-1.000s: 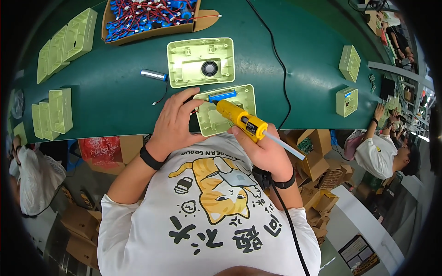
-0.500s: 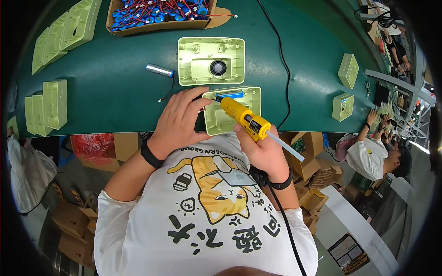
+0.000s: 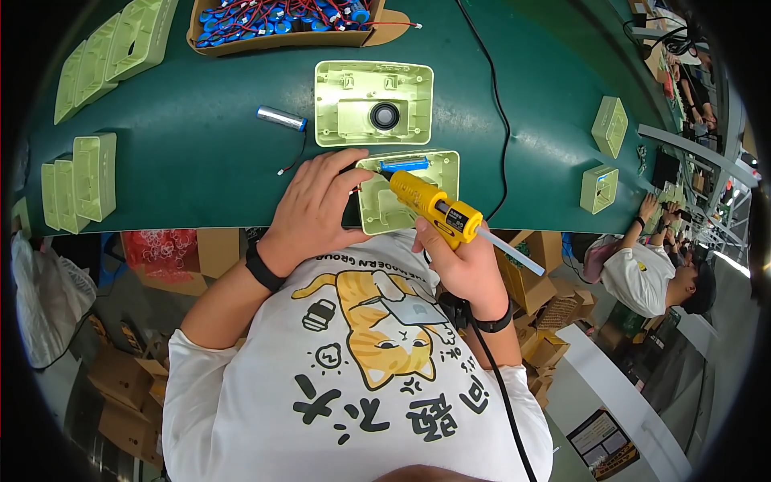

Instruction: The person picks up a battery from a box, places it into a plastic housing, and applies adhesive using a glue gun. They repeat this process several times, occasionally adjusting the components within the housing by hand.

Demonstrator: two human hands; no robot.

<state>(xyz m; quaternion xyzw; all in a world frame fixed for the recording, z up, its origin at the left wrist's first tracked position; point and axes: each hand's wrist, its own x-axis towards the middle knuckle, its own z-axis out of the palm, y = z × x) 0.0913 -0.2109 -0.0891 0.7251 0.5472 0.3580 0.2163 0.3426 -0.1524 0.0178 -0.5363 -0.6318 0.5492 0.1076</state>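
Note:
My right hand [image 3: 464, 265] is wrapped round a yellow hot glue gun [image 3: 434, 207], with a pale glue stick [image 3: 510, 251] poking out of its back end. Its dark nozzle points into a light green plastic housing [image 3: 451, 181], at the left end of a blue cylindrical battery [image 3: 404, 165] lying along the far wall. My left hand [image 3: 317, 197] grips that housing by its left side, thumb at the near corner and fingers at the far one. Just beyond stands a second green housing [image 3: 328, 104] with a round black speaker [image 3: 385, 116] in it.
A loose battery [image 3: 281, 118] with a thin lead lies left of the housings. Behind is a cardboard box [image 3: 241, 46] of wired blue batteries. Green housings [image 3: 95, 177] are stacked at left; two more [image 3: 600, 189] sit at right. A black cable [image 3: 499, 112] crosses the table. Another person [image 3: 646, 277] works at far right.
The glue gun has shifted very slightly to the right and nearer me. My left hand keeps its hold on the housing. The whole view has moved a little.

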